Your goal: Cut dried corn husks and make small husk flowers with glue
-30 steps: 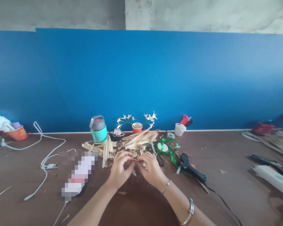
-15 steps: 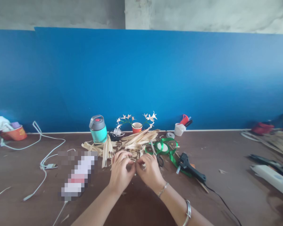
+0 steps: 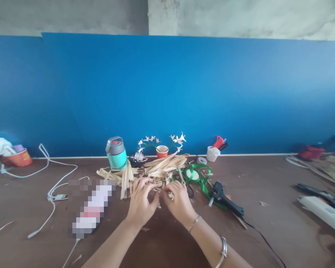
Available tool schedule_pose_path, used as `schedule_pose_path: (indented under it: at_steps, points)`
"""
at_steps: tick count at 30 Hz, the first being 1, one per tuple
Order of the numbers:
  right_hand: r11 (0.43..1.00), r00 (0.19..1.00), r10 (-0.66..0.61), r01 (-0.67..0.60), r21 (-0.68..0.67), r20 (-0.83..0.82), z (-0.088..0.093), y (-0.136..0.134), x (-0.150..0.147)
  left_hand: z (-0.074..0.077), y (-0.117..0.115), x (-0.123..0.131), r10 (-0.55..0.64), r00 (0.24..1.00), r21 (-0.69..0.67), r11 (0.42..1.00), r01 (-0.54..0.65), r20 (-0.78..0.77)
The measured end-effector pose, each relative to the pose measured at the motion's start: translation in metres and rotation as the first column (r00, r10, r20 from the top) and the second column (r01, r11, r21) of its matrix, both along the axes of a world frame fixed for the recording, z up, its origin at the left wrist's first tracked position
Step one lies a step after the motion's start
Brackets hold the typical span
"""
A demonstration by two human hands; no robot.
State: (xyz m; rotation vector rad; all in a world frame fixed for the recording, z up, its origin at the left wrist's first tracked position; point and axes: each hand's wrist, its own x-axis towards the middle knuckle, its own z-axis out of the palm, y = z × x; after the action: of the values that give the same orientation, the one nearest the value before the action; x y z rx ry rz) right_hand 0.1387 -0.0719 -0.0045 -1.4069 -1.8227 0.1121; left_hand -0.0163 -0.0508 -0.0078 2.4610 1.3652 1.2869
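My left hand [image 3: 142, 203] is over the near edge of a heap of dry corn husks [image 3: 166, 165], thumb apart from the fingers and nothing visible between them. Just to its right, my right hand [image 3: 178, 203] has its fingers curled in a pinch; whatever it holds, if anything, is too small to make out. A narrow gap separates the two hands. Beyond my right hand lie scissors [image 3: 190, 190], partly hidden, and a roll of green ribbon [image 3: 195, 174]. Behind the husks, a red paper cup [image 3: 162, 151] holds stems with small pale flowers [image 3: 179, 139].
A turquoise flask [image 3: 117, 158] stands behind the husks. On the right lie a black glue gun [image 3: 226, 199] with its cord, a tape roll [image 3: 201, 160] and a white cup of tools [image 3: 212, 153]. White cables [image 3: 54, 190] and a pixelated object [image 3: 93, 208] occupy the left.
My hands have parted slightly. The left thumb and fingers have spread and that hand has shifted a little left; the right hand stays curled in nearly the same place.
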Motion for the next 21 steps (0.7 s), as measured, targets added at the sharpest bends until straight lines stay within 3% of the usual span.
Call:
schedule_pose_path:
  at_steps: [6,13,21]
  points:
    - [1.000,0.999,0.006,-0.006,0.006,0.040,0.000,-0.002,-0.001,0.002,-0.002,0.004,-0.025,1.000,0.032,0.999,0.025,-0.018]
    - [0.992,0.991,-0.110,0.105,0.065,0.073,-0.002,-0.004,-0.011,0.007,-0.009,0.009,0.017,1.000,0.021,1.000,-0.017,0.019]
    - [0.968,0.960,-0.250,0.243,0.067,0.124,-0.005,-0.004,-0.014,0.002,-0.011,0.013,0.087,0.996,-0.023,0.996,-0.087,0.009]
